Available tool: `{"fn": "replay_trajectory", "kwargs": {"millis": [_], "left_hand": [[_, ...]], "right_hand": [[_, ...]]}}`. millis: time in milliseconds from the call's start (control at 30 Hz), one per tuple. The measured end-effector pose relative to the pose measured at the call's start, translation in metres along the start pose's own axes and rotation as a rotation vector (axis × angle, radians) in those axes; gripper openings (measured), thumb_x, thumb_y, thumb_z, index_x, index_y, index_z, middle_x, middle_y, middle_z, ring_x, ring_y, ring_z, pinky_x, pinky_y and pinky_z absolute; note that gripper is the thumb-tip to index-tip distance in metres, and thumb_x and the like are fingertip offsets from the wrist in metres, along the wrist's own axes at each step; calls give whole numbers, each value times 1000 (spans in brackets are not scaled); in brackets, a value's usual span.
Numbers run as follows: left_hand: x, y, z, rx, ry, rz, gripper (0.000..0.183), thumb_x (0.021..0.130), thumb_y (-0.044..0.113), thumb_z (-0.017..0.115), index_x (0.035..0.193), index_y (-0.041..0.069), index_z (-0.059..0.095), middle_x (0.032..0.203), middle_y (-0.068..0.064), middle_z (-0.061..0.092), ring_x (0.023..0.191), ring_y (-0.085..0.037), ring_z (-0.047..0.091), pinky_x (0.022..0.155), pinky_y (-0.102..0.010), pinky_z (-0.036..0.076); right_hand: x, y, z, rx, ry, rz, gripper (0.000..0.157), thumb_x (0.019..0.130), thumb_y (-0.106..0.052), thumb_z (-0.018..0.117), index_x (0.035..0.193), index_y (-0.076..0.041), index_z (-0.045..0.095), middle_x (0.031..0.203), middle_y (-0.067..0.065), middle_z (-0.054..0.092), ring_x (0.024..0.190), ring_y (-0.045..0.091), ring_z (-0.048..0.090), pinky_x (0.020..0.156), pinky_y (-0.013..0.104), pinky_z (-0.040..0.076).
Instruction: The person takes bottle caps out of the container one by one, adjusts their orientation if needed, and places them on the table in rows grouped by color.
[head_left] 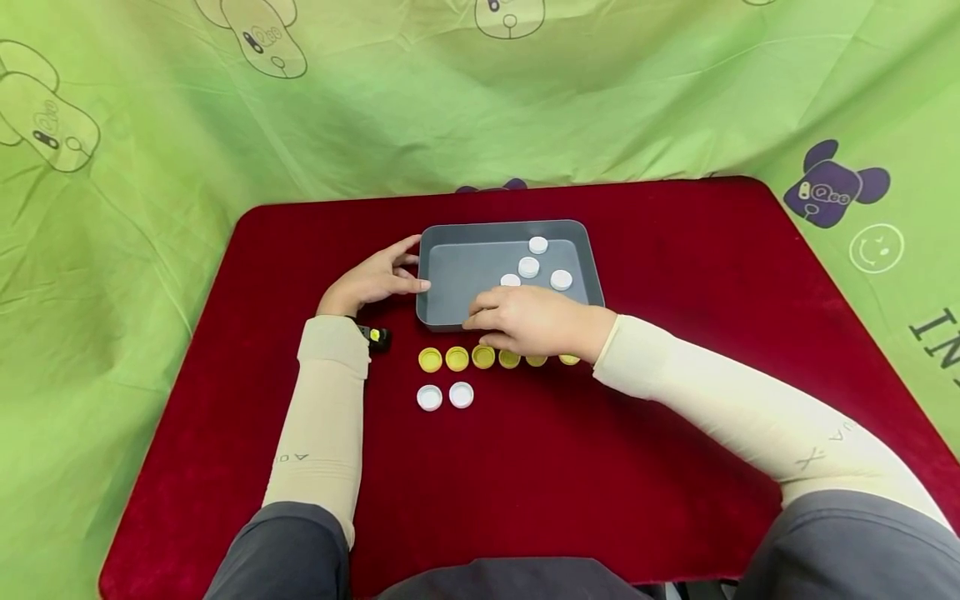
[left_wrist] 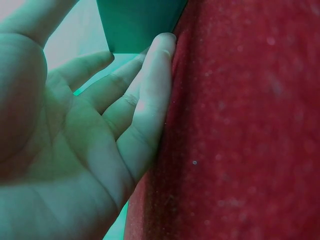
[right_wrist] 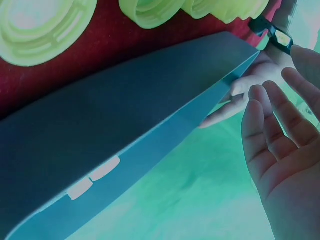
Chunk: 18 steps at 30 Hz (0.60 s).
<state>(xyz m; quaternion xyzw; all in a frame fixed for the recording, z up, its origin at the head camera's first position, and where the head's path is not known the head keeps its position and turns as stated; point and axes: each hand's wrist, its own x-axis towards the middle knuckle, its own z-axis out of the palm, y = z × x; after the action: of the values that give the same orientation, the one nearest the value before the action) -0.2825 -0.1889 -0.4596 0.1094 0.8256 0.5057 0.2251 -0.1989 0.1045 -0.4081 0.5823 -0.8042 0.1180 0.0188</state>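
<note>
My left hand (head_left: pixel 375 279) is at the left end of a grey tray (head_left: pixel 465 267), its thumb over the rim and its fingers spread along the outside. In the left wrist view those fingers (left_wrist: pixel 157 75) are straight against the tray's wall. Over the tray's near edge hovers my right hand (head_left: pixel 528 321), fingers loosely bent. Nothing shows between its fingers (right_wrist: pixel 255 130) in the right wrist view. Several white bottle caps (head_left: pixel 528 267) lie in the tray's right half. A row of yellow bottle caps (head_left: pixel 457 359) lies in front of the tray, partly hidden by my right hand.
Two white caps (head_left: pixel 461 395) lie hollow side up on the red tablecloth (head_left: pixel 525 483), nearer me than the yellow row. A small black device (head_left: pixel 377 337) is at my left wrist. Green printed curtains (head_left: pixel 420 108) surround the table's back and sides.
</note>
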Motion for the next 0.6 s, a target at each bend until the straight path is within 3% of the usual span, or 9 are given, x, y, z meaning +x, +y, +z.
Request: {"fn": "replay_trajectory", "kwargs": {"millis": [433,600], "left_hand": [[-12,23,0,-7,-38,-13,96,84,19,78,157,19,17,144,-15,43,105,-29,61,92,-38,47],[-7,11,0,-4,-22,0,97,83,24,79,157,25,17,144,-13,43,105,-28,61,93,-39,46]], "right_hand": [[-4,16,-1,10,6,54,26,92,-17,67,116,-8,70,114,5,63,102,23,59,90,36,47],[-6,19,0,10,4,73,26,92,-18,68,116,-8,70,114,6,63,105,22,60,91,36,48]]}}
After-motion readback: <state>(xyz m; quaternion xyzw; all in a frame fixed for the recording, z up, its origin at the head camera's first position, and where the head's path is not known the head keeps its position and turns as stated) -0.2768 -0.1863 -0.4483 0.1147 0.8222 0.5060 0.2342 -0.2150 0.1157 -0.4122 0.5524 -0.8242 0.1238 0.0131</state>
